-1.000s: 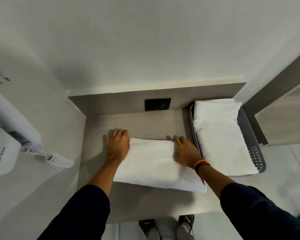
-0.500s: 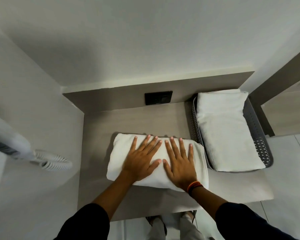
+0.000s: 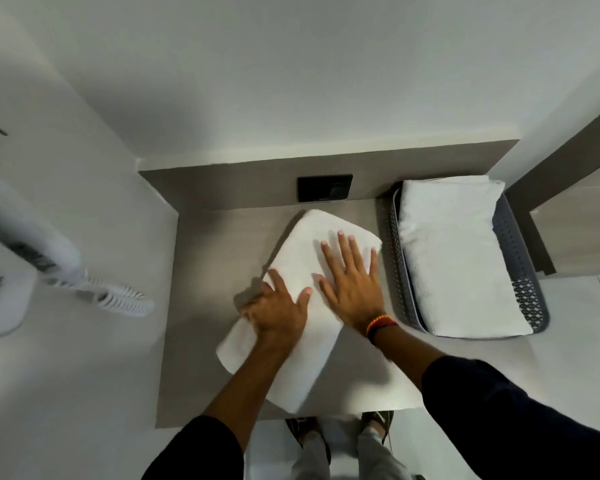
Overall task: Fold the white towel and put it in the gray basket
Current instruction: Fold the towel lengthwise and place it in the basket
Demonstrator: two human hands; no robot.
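Fingers [image 3: 344,249] atop white towel [image 3: 326,226]

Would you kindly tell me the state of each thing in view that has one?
white towel: folded, askew on the counter.
gray basket: holds another folded towel.
left hand: fingers curled over the white towel's left edge.
right hand: flat, fingers spread on the white towel.

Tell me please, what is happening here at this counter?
A person is handling a folded white towel on the counter. The left hand grips its left edge, and the right hand lies flat on top. The towel sits at a slant beside the gray basket, not yet inside. A second towel already lies in the basket.
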